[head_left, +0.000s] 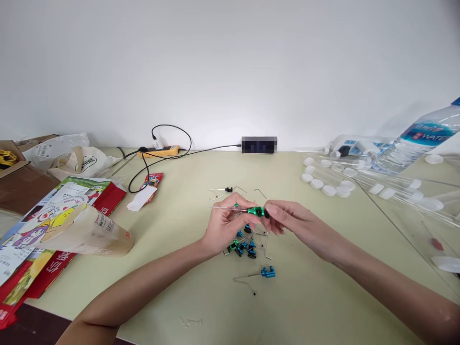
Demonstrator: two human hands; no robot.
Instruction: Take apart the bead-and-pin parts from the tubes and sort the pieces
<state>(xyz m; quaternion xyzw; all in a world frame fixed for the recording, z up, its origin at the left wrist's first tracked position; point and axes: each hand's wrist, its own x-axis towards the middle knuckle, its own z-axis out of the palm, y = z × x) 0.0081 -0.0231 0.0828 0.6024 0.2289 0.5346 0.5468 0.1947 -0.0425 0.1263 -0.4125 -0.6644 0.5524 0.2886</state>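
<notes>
Above the middle of the table, my left hand point(224, 227) is closed around a small shiny green metal fitting with a thin rod point(256, 211). The rod points left past my fingers. My right hand point(293, 216) pinches the black knob point(266, 213) at the fitting's right end; part of it is hidden by the fingertips. Below my hands lies a pile of similar blue and green fittings point(241, 248) with bent thin rods. Nearer to me rests a single blue fitting point(268, 272) with its bent rod. A black-ended rod piece point(229, 189) lies just beyond my hands.
On the left lie a cup point(104, 235), colourful packaging point(108, 191), and a cardboard box point(28, 175). A yellow power strip point(161, 152) with black cables and a pixelated dark device point(259, 145) are by the wall. Clear tubes with white caps point(328, 190) and a water bottle point(413, 136) stand right.
</notes>
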